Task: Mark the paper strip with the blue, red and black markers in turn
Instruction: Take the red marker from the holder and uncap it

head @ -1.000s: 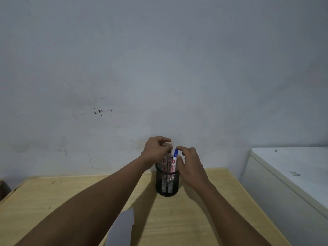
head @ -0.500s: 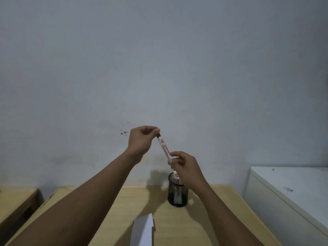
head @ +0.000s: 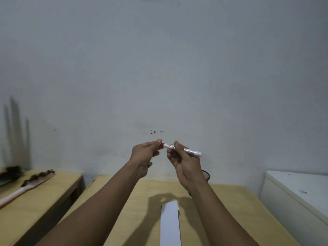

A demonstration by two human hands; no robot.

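Red marker (head: 179,149) lies near-level at frame centre; my left hand (head: 144,156) pinches its cap, right hand (head: 184,161) grips barrel; paper strip (head: 169,226) below.

text: none legible | red marker (head: 182,150): barrel print blurred, unreadable

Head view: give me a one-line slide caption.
Left hand pinches the red cap of a marker while the right hand grips its barrel above the paper strip.

Light wooden table (head: 229,215) with white paper strip (head: 170,226) and black mesh pen cup (head: 206,174).
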